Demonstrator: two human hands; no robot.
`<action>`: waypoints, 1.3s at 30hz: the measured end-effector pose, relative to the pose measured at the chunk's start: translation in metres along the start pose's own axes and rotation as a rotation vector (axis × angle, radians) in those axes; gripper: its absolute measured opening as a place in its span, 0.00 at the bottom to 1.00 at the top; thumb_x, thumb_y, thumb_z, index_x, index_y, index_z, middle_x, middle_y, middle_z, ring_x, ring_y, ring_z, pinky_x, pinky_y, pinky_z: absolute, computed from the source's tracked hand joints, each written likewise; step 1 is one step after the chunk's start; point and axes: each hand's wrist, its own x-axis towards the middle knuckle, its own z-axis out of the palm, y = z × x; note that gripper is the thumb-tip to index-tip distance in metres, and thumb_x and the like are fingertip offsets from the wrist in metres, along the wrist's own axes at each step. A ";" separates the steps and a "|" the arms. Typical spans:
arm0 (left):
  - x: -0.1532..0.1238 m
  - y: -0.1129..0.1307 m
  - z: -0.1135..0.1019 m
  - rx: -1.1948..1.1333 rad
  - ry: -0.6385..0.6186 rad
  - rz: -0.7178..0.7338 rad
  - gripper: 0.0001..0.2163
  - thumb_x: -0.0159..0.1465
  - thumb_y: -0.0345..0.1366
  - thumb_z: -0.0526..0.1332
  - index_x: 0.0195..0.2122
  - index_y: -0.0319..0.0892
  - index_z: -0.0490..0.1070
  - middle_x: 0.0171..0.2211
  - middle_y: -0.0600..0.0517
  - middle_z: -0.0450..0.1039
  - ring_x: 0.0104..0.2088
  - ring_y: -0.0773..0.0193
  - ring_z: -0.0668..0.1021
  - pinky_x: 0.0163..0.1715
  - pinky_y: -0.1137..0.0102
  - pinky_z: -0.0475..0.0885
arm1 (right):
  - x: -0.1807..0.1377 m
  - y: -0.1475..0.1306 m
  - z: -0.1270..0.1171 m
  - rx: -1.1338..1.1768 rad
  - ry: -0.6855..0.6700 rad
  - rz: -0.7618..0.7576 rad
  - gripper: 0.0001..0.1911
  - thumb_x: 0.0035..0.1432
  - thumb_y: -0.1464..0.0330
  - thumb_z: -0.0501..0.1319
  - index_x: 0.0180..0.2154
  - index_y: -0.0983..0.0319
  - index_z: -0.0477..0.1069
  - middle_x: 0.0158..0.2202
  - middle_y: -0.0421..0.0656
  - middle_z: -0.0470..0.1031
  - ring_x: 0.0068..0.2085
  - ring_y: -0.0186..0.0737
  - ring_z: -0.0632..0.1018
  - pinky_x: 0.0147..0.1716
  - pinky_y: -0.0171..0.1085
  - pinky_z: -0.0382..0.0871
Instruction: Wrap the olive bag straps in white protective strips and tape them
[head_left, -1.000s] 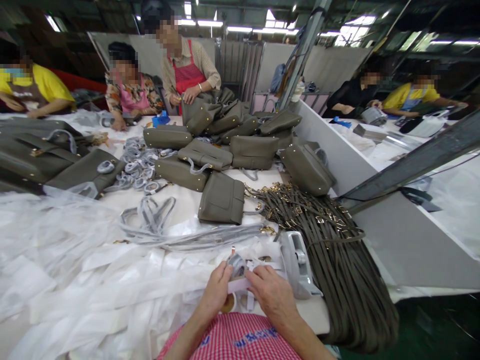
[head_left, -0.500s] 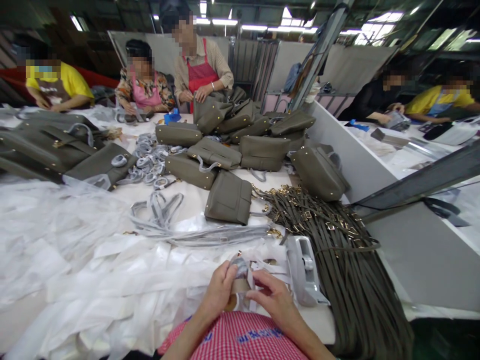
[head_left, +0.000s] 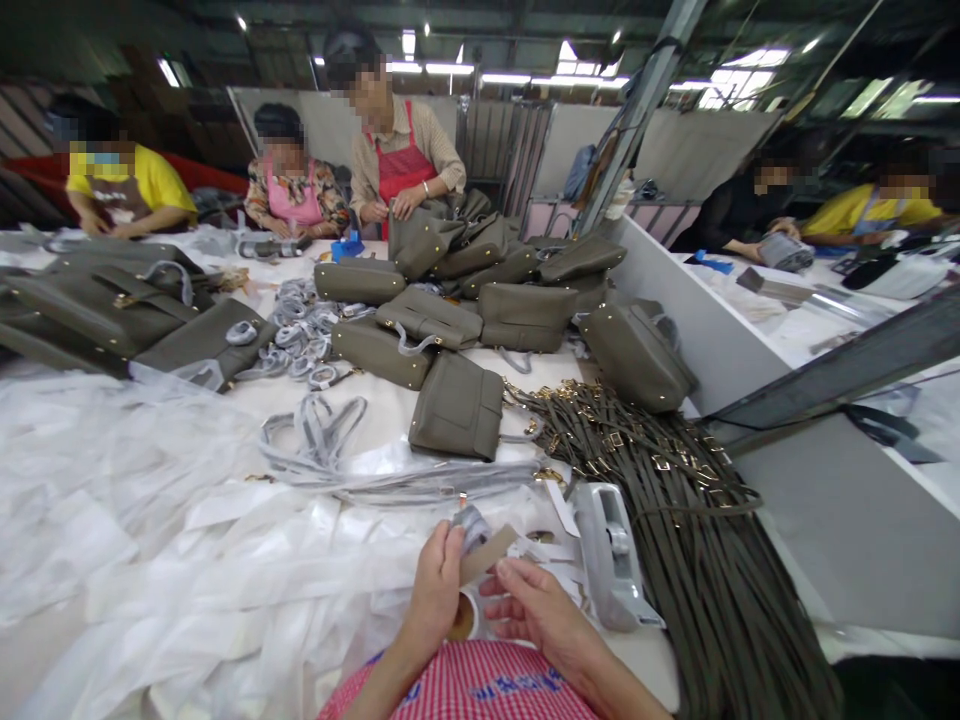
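My left hand (head_left: pixel 437 575) is closed around a coiled strap (head_left: pixel 471 525) wrapped in greyish clear film, its small metal end sticking up at the top. A flat tan strip (head_left: pixel 489 555) runs out from that coil toward the right. Thumb and forefinger of my right hand (head_left: pixel 536 605) pinch at the strip's lower edge near its free end, while the other fingers are loosely curled. Partly hidden below and between my hands is a round roll with a brown core (head_left: pixel 463 618). A grey tape dispenser (head_left: pixel 611 560) stands just right of my right hand.
Dark olive straps with gold buckles (head_left: pixel 690 540) hang over the table's right side. Film-wrapped long straps (head_left: pixel 420 482) lie ahead, with olive handbags (head_left: pixel 457 405) beyond. Crumpled white wrapping (head_left: pixel 187 560) covers the left. A low partition (head_left: pixel 705 300) stands right; several co-workers sit or stand behind.
The tan strip, earlier bent across the coil, now sticks out straight to the upper right. My right hand has turned and dropped slightly. The view has tilted up a little.
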 end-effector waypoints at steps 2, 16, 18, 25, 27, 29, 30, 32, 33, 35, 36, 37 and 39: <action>0.000 0.001 0.004 -0.006 -0.014 0.006 0.17 0.64 0.51 0.50 0.36 0.43 0.69 0.37 0.47 0.75 0.43 0.53 0.75 0.47 0.60 0.68 | 0.004 -0.004 0.008 0.081 0.023 -0.016 0.29 0.43 0.46 0.71 0.37 0.62 0.76 0.36 0.43 0.78 0.32 0.33 0.77 0.28 0.30 0.69; 0.005 0.007 0.004 -0.188 -0.017 -0.022 0.22 0.65 0.57 0.47 0.24 0.45 0.58 0.23 0.56 0.60 0.27 0.63 0.66 0.33 0.67 0.65 | -0.003 -0.025 -0.002 0.017 0.012 -0.151 0.25 0.48 0.47 0.68 0.35 0.63 0.72 0.35 0.42 0.77 0.35 0.40 0.78 0.38 0.39 0.72; 0.007 0.006 0.000 -0.241 -0.024 -0.058 0.22 0.64 0.58 0.48 0.24 0.45 0.57 0.22 0.57 0.60 0.26 0.64 0.65 0.31 0.68 0.64 | -0.010 -0.029 -0.006 -0.054 -0.047 -0.112 0.23 0.48 0.50 0.69 0.34 0.62 0.70 0.32 0.40 0.77 0.25 0.34 0.76 0.26 0.34 0.69; 0.009 0.012 -0.001 -0.345 -0.166 -0.068 0.21 0.61 0.59 0.52 0.26 0.44 0.58 0.24 0.57 0.61 0.25 0.66 0.65 0.28 0.70 0.63 | -0.007 -0.020 -0.005 -0.295 0.077 -0.105 0.22 0.50 0.48 0.62 0.27 0.61 0.67 0.19 0.37 0.73 0.13 0.29 0.66 0.13 0.29 0.54; 0.007 0.018 -0.002 -0.320 -0.183 -0.056 0.21 0.61 0.58 0.53 0.29 0.43 0.61 0.25 0.56 0.62 0.27 0.65 0.67 0.30 0.70 0.65 | -0.004 -0.017 -0.006 -0.307 0.122 -0.122 0.21 0.51 0.49 0.61 0.28 0.62 0.69 0.18 0.37 0.73 0.13 0.30 0.67 0.13 0.29 0.54; 0.005 0.023 -0.002 -0.271 -0.189 -0.028 0.19 0.61 0.56 0.55 0.31 0.43 0.64 0.26 0.56 0.64 0.29 0.64 0.68 0.34 0.69 0.66 | -0.002 -0.015 -0.008 -0.309 0.147 -0.130 0.20 0.52 0.51 0.61 0.27 0.62 0.69 0.17 0.37 0.73 0.13 0.30 0.67 0.13 0.29 0.54; 0.003 0.025 -0.002 -0.246 -0.194 -0.012 0.18 0.61 0.54 0.56 0.32 0.43 0.66 0.26 0.55 0.65 0.30 0.63 0.69 0.36 0.68 0.66 | -0.001 -0.014 -0.009 -0.305 0.152 -0.131 0.19 0.52 0.51 0.61 0.27 0.62 0.70 0.16 0.37 0.72 0.13 0.30 0.67 0.13 0.29 0.54; 0.000 0.027 0.000 -0.172 -0.192 0.037 0.15 0.61 0.50 0.56 0.35 0.43 0.70 0.30 0.52 0.69 0.35 0.59 0.71 0.42 0.65 0.66 | 0.000 -0.012 -0.009 -0.280 0.157 -0.138 0.19 0.52 0.52 0.63 0.27 0.62 0.71 0.16 0.37 0.72 0.13 0.31 0.67 0.13 0.29 0.55; -0.002 0.028 0.001 -0.114 -0.185 0.073 0.15 0.62 0.49 0.56 0.38 0.43 0.72 0.34 0.50 0.72 0.38 0.56 0.72 0.45 0.63 0.66 | 0.001 -0.011 -0.008 -0.258 0.160 -0.146 0.20 0.51 0.51 0.63 0.28 0.62 0.71 0.16 0.37 0.72 0.13 0.31 0.67 0.13 0.29 0.55; -0.005 0.027 0.002 0.036 -0.185 0.167 0.16 0.63 0.47 0.55 0.44 0.43 0.74 0.42 0.46 0.75 0.46 0.52 0.73 0.52 0.58 0.64 | 0.002 -0.007 -0.005 -0.196 0.173 -0.173 0.23 0.50 0.48 0.64 0.31 0.63 0.72 0.16 0.36 0.71 0.14 0.30 0.66 0.14 0.29 0.54; -0.005 0.026 0.003 0.115 -0.197 0.218 0.17 0.63 0.46 0.54 0.46 0.44 0.75 0.45 0.45 0.75 0.48 0.50 0.72 0.55 0.55 0.62 | 0.003 -0.005 -0.003 -0.158 0.182 -0.188 0.25 0.49 0.47 0.64 0.32 0.63 0.73 0.17 0.35 0.71 0.14 0.29 0.66 0.15 0.29 0.54; -0.006 0.026 0.003 0.186 -0.217 0.262 0.17 0.64 0.45 0.53 0.47 0.45 0.75 0.45 0.45 0.76 0.49 0.50 0.72 0.57 0.52 0.60 | 0.003 -0.003 -0.001 -0.119 0.191 -0.201 0.27 0.48 0.45 0.64 0.33 0.63 0.73 0.17 0.35 0.70 0.14 0.29 0.65 0.16 0.29 0.54; -0.006 0.026 0.001 0.299 -0.264 0.324 0.16 0.66 0.42 0.52 0.50 0.49 0.75 0.43 0.47 0.77 0.48 0.50 0.73 0.60 0.47 0.54 | 0.004 -0.001 0.005 -0.042 0.204 -0.225 0.30 0.45 0.42 0.65 0.33 0.63 0.73 0.19 0.35 0.70 0.16 0.28 0.65 0.17 0.30 0.55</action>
